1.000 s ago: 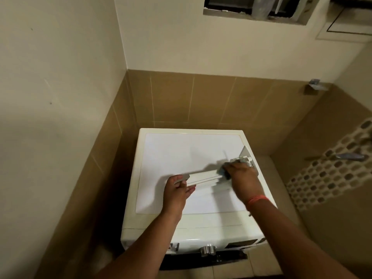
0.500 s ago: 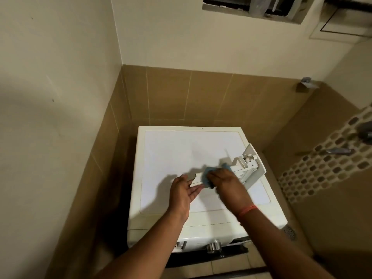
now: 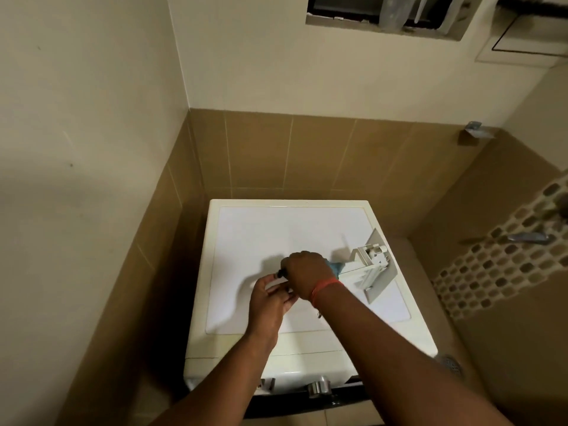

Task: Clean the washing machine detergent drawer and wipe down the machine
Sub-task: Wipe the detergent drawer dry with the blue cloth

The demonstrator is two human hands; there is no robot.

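Two hands are working close together over the top of one washing machine (image 3: pixel 276 229). The left hand (image 3: pixel 270 299) is cupping the near end of the one detergent drawer (image 3: pixel 368 265), fingers curled under it. The right hand (image 3: pixel 307 275), wearing one orange band (image 3: pixel 325 287) at the wrist, is curling down over the drawer's middle and pressing one blue cloth (image 3: pixel 335 267) against it; only a corner of the cloth is showing. The drawer is lying across the machine's white lid, its front panel tilting up toward the right rear corner. At the machine's front edge one silver knob (image 3: pixel 319 388) is showing. Two taps (image 3: pixel 528 238) are sticking out from the tiled wall on the right, and one floor drain (image 3: pixel 451 364) is lying beside the machine.
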